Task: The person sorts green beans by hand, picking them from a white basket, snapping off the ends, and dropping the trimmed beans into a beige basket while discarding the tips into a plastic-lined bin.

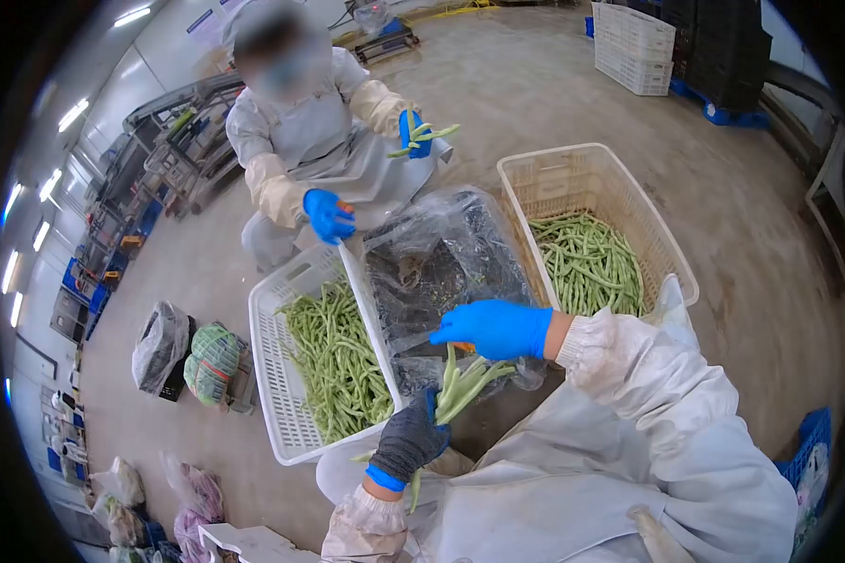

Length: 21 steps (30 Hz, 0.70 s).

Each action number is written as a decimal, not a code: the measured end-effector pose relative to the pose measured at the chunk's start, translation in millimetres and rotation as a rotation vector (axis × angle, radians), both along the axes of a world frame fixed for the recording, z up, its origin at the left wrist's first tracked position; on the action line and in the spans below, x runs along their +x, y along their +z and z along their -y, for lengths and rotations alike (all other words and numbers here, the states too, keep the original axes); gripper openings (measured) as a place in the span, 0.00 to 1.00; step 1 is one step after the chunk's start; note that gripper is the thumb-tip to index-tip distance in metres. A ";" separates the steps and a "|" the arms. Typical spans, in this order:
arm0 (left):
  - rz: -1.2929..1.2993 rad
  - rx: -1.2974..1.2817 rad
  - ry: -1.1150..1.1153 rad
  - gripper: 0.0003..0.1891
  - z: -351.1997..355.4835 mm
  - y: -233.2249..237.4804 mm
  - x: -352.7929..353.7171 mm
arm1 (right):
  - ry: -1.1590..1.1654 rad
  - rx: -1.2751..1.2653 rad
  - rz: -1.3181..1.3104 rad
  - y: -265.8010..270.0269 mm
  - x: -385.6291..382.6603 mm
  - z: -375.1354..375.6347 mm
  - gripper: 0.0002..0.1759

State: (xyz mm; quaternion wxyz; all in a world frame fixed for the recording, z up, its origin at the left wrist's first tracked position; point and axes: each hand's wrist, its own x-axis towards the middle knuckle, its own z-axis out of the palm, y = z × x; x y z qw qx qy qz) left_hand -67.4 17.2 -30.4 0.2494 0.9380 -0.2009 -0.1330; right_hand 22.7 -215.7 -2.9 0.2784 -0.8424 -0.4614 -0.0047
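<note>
My left hand (410,435), in a dark grey knit glove over a blue one, is closed around a bunch of green beans (462,387). Just above the bunch is my right hand (498,329) in a blue glove, its fingers bent round a small orange tool (464,347) whose kind is mostly hidden. To the left, a white crate (274,394) holds many green beans (333,357). Behind my hands lies a dark tray lined with clear plastic (441,253), with small scraps in it. More long beans (587,263) fill part of a beige crate (634,188) on the right.
Across from me sits a co-worker (324,141) in blue gloves, beans in one hand and something orange in the other. Bagged goods (214,361) stand on the floor at left. Stacked white crates (634,47) are at the back right; a blue crate (807,450) is at lower right.
</note>
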 end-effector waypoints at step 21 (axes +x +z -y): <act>0.074 0.210 0.070 0.28 -8.7 -7.0 17.0 | -0.471 0.185 0.425 -45.3 5.0 15.1 0.16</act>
